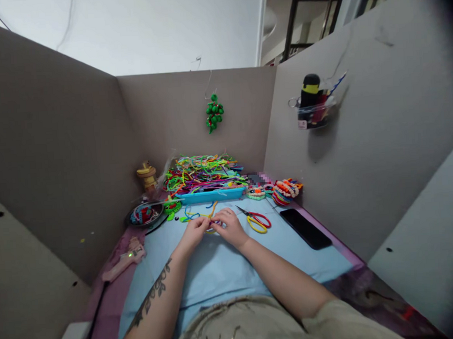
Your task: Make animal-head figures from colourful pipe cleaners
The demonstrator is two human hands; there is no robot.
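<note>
Two hands meet at the middle of a light blue mat point(217, 272), and the scene reads from the left wall inward. A pink glue gun point(124, 262) lies at the mat's left edge with a small light lit, and behind it sits a dark bowl point(145, 214) of beads. The left hand point(195, 232) pinches closed on one end of a pipe cleaner point(210, 226), which rests low on the mat between both hands. The right hand point(230, 227) grips the other end, its fingers curled over it. By the look of it, the piece is being twisted or bent into shape; the next move likely calls for a firm pinch while one end turns. Just right of the hands lie red and yellow scissors point(257, 221), then a black phone point(305, 228). Behind everything, a blue tray point(211, 195) fronts a heap of bright pipe cleaners.
</note>
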